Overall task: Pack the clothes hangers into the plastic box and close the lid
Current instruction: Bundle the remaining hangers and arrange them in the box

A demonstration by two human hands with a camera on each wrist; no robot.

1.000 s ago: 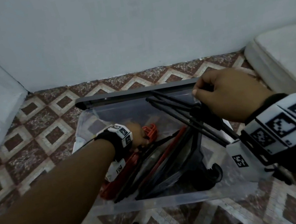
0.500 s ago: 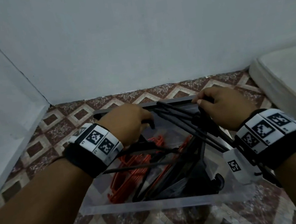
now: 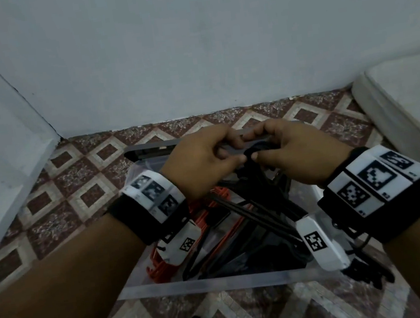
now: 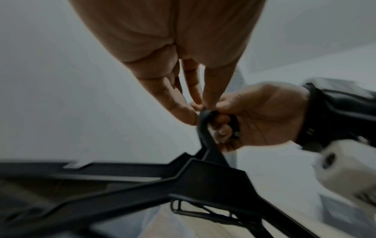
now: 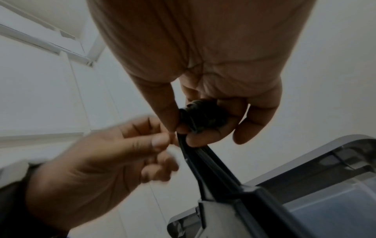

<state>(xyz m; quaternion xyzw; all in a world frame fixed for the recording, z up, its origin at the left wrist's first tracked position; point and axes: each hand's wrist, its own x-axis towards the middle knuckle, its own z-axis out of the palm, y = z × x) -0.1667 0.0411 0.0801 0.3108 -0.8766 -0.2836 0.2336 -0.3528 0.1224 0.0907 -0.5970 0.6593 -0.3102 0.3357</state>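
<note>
Left hand [image 3: 204, 165] has joined right hand [image 3: 291, 156], both pinching the black hangers [image 3: 257, 206] mid-packing; lowering into the plastic box [image 3: 219, 281] seems next.

The left hand [image 4: 168, 40] pinches the top of the hook [image 4: 205, 116] of the black hangers [image 4: 203, 180]. From right of the hook, the right hand [image 4: 262, 116] grips it. Below the hook, the hangers' shoulders spread out, blurred.

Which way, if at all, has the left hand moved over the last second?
Yes. The left hand rose from the orange hangers inside the plastic box toward its far rim, now pinching the black hangers beside the right hand.
</note>
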